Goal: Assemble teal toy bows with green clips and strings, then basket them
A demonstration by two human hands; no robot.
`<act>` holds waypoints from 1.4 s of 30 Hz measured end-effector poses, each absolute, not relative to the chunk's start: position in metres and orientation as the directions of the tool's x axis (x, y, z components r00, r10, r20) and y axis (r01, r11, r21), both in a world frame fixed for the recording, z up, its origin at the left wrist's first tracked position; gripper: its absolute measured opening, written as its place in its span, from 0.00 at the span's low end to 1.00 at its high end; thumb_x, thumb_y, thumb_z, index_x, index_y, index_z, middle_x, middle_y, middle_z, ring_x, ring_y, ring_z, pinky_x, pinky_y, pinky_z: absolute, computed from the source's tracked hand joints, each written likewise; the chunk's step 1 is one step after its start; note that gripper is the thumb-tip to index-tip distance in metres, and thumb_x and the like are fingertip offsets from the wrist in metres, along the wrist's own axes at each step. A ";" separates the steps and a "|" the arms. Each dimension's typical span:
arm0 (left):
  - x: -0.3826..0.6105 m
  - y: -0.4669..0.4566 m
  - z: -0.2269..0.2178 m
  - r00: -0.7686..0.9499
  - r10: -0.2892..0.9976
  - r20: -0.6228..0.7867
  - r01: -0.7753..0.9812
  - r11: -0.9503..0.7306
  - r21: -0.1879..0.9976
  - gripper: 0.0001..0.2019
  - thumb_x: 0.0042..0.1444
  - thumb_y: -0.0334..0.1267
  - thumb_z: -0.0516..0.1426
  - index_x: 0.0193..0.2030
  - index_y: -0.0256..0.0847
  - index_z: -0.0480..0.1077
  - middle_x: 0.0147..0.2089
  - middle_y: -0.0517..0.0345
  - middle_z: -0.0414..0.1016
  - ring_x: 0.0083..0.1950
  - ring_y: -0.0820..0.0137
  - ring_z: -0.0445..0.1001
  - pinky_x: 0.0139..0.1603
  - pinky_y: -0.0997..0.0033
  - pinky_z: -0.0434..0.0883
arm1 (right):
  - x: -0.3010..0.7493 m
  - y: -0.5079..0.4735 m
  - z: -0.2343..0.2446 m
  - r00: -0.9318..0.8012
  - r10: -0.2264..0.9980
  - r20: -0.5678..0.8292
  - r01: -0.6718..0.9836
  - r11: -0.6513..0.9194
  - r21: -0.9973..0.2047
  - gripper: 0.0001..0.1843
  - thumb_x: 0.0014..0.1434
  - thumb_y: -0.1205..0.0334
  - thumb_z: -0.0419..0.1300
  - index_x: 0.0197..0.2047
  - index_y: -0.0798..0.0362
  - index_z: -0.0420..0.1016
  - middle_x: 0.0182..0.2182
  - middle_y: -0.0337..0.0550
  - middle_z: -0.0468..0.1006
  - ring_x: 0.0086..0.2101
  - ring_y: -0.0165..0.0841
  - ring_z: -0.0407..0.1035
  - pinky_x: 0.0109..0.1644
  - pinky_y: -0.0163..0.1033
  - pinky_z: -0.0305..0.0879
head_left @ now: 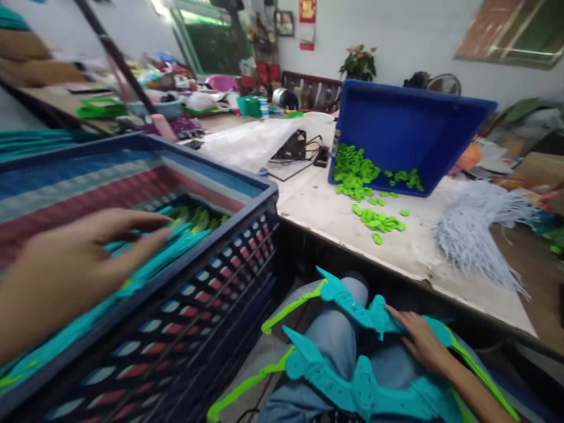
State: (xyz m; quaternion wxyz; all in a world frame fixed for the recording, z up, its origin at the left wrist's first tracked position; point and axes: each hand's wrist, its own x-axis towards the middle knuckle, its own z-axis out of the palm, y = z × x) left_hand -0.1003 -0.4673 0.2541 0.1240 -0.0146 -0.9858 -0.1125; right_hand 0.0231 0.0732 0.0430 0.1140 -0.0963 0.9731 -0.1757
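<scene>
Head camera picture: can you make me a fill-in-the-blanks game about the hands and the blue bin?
The small pieces spilling from the tipped blue bin are coloured ____.
The left hand reaches into the dark crate, which stands on the person's ____ side.
The right hand rests on teal parts lying across the person's ____.
Missing words: green, left, lap.
</scene>
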 end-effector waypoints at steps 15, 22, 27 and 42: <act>-0.072 -0.126 0.047 -0.508 0.818 -0.269 0.714 0.575 0.400 0.46 0.48 0.48 0.64 0.67 0.28 0.48 0.57 0.34 0.66 0.58 0.48 0.64 0.59 0.51 0.62 | -0.176 0.030 0.103 -0.973 0.032 0.230 -0.012 0.982 -0.190 0.17 0.62 0.67 0.54 0.54 0.59 0.71 0.42 0.54 0.75 0.45 0.43 0.66 0.51 0.44 0.62; -0.097 -0.110 0.046 -0.438 0.851 -0.289 0.747 0.523 0.410 0.48 0.47 0.47 0.65 0.68 0.32 0.46 0.57 0.35 0.66 0.58 0.49 0.65 0.59 0.54 0.62 | -0.132 0.081 0.088 -0.940 0.233 0.249 0.137 0.927 -0.349 0.16 0.63 0.67 0.49 0.45 0.56 0.77 0.39 0.48 0.76 0.41 0.37 0.71 0.48 0.39 0.65; -0.111 -0.104 0.048 -0.402 0.841 -0.362 0.695 0.537 0.477 0.49 0.47 0.47 0.65 0.69 0.34 0.44 0.60 0.35 0.65 0.59 0.49 0.66 0.57 0.56 0.64 | -0.115 0.116 0.085 -0.890 0.137 0.435 -0.036 0.930 -0.366 0.13 0.59 0.62 0.55 0.45 0.56 0.75 0.47 0.52 0.72 0.47 0.41 0.67 0.52 0.45 0.65; -0.125 -0.095 0.047 -0.397 0.812 -0.428 0.468 0.580 0.666 0.39 0.50 0.41 0.58 0.68 0.35 0.50 0.64 0.43 0.63 0.63 0.54 0.64 0.59 0.61 0.63 | -0.134 0.076 0.105 -0.981 0.123 0.149 0.120 0.992 -0.031 0.13 0.63 0.57 0.55 0.46 0.53 0.76 0.41 0.54 0.71 0.42 0.43 0.63 0.45 0.45 0.57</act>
